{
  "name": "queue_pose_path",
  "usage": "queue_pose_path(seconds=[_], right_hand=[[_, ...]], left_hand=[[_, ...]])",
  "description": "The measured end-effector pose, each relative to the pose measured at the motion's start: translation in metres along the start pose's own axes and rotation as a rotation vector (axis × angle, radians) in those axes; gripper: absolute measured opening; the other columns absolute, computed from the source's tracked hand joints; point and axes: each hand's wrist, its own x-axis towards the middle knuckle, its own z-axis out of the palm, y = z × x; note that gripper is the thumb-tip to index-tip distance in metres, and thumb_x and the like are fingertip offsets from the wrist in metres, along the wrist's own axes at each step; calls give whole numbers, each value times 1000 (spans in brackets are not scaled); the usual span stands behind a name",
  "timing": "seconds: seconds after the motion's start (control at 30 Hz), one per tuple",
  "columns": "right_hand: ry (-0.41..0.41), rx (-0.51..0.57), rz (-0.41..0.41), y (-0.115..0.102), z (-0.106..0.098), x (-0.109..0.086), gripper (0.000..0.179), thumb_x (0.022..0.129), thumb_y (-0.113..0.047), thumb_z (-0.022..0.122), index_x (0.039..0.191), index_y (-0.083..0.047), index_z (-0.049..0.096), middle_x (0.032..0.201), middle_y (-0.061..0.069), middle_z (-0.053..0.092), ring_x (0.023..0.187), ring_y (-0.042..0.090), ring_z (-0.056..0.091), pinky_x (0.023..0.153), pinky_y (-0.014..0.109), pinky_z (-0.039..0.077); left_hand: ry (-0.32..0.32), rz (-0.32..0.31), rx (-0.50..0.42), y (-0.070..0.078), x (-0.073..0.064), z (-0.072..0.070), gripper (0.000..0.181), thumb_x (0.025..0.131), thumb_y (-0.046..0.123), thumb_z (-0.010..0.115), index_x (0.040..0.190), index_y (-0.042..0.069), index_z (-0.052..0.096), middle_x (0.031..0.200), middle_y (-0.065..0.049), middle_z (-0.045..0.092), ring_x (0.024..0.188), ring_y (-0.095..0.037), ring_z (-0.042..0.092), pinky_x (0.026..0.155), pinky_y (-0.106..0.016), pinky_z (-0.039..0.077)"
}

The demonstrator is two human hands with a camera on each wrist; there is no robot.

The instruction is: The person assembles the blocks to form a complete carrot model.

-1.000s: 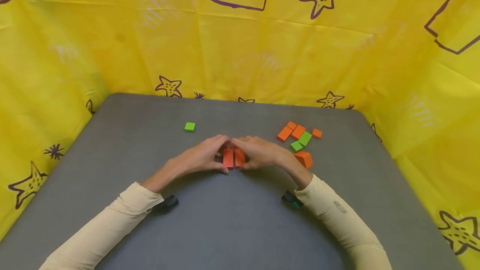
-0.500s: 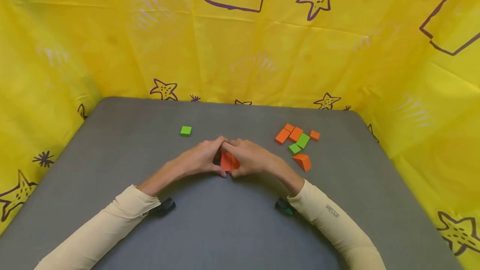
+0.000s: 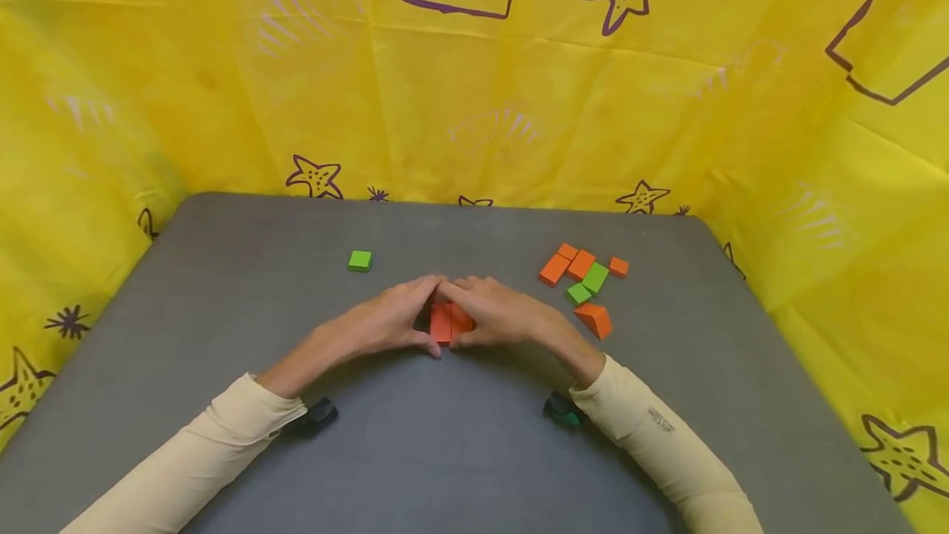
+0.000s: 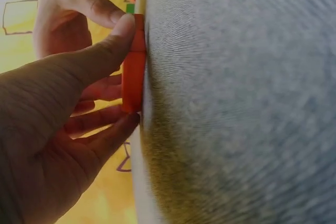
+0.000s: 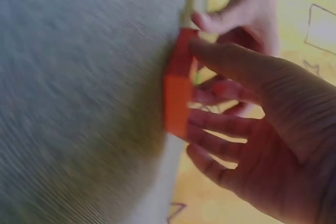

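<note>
Two flat orange blocks lie side by side on the grey table, touching along their long sides in the head view. My left hand (image 3: 389,318) is around the left orange block (image 3: 441,325), with thumb at the near end and fingers toward the far end. On the other side, my right hand (image 3: 504,313) holds the right orange block (image 3: 460,323) between thumb and fingers. Both hands' fingers meet behind the blocks, hiding their far ends. The left wrist view shows the left block's edge (image 4: 133,82) close to the table; the right wrist view shows the right block's side (image 5: 177,106).
A green block (image 3: 360,260) sits alone at the back left of the grey table (image 3: 445,452). At the back right lie several orange blocks (image 3: 554,269), two green blocks (image 3: 596,278) and an orange wedge-shaped block (image 3: 595,320). A yellow patterned cloth (image 3: 460,64) surrounds the table.
The narrow gap between the two orange blocks has closed. My right hand has come left against my left hand. The whole head view has shifted slightly.
</note>
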Motion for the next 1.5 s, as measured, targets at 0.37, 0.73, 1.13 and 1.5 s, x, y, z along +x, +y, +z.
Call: queue_pose_path(seconds=[0.37,0.73,1.13,1.5], right_hand=[[163,-72,242,42,-64,-41,43,100,-31,72,135,-8,63,136,15,64,119,35,63,103,54,52],[-220,-88,442,79,-61,-57,34,102,-29,69,124,-3,72,145,23,54,127,44,58,106,56,51],[-83,-63,301,81,-55,-53,41,94,-18,78,131,-3,67,124,21,63,113,37,60,100,53,51],[-54,-148,311,82,-46,-50,31,91,-19,81,119,-9,70,114,12,63,97,30,63,92,48,55]], left_hand=[[-24,224,255,5,-8,-6,48,92,32,81,135,13,71,134,-13,65,123,-28,62,104,-43,56],[-108,242,293,7,-9,-7,32,94,26,80,124,15,78,128,-10,68,118,-23,64,102,-39,58],[-39,288,306,6,-10,-8,26,92,21,82,117,15,79,119,-7,69,112,-20,64,97,-35,60],[-13,327,324,6,-7,-2,24,92,20,82,115,15,80,114,-3,69,110,-19,63,96,-34,59]])
